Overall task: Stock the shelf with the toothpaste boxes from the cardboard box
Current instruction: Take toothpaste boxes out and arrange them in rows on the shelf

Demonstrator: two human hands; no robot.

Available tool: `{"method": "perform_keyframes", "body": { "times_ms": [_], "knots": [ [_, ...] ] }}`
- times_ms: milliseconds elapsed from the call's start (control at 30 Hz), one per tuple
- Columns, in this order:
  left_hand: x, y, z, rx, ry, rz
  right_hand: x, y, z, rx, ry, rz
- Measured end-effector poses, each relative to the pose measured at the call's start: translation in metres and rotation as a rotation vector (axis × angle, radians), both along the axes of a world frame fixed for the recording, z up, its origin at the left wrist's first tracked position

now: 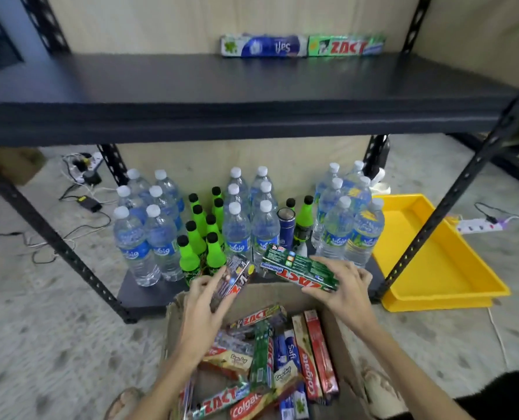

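Observation:
An open cardboard box (340, 334) on the floor holds several toothpaste boxes (282, 365), red, green and blue. My left hand (205, 301) grips a dark toothpaste box (235, 275) above the box's far left corner. Above the far right corner, my right hand (344, 287) holds a green Zact toothpaste box (294, 266), lying roughly level. On the dark upper shelf (221, 86), a blue Salz box (262, 46) and a green Zact box (346, 45) lie end to end against the back panel.
The bottom shelf carries several water bottles (237, 225) and green bottles (202, 237). A yellow tray (433, 256) lies on the floor at right. Black shelf posts (452, 204) stand at both sides. Power strips and cables (85, 177) trail over the floor.

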State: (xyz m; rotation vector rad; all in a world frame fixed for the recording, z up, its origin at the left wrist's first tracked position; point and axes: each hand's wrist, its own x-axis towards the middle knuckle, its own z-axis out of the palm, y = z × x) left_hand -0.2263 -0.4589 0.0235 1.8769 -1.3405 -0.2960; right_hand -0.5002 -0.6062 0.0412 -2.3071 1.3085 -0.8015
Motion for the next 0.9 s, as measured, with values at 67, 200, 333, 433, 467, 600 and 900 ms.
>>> {"method": "perform_keyframes", "body": {
  "times_ms": [67, 200, 333, 433, 467, 600, 900],
  "knots": [
    [0.013, -0.009, 0.041, -0.039, -0.019, -0.077, -0.004, -0.014, 0.041, -0.061, -0.005, 0.046],
    [0.029, -0.026, 0.133, -0.082, -0.06, -0.194, -0.013, -0.033, 0.126, -0.2, -0.029, 0.109],
    [0.039, -0.039, 0.227, -0.19, -0.093, -0.247, -0.023, -0.048, 0.215, -0.254, -0.095, 0.181],
    [0.043, -0.055, 0.29, -0.268, -0.15, -0.29, -0.028, -0.064, 0.265, -0.343, -0.074, 0.19],
    [0.044, -0.06, 0.308, -0.279, -0.181, -0.302, -0.029, -0.069, 0.278, -0.372, -0.056, 0.18],
    [0.052, -0.096, 0.354, -0.275, -0.257, -0.339, -0.033, -0.095, 0.316, -0.419, -0.015, 0.162],
    [0.066, -0.23, 0.361, -0.094, -0.42, -0.279, -0.023, -0.212, 0.334, -0.278, 0.203, 0.066]
  ]
}}
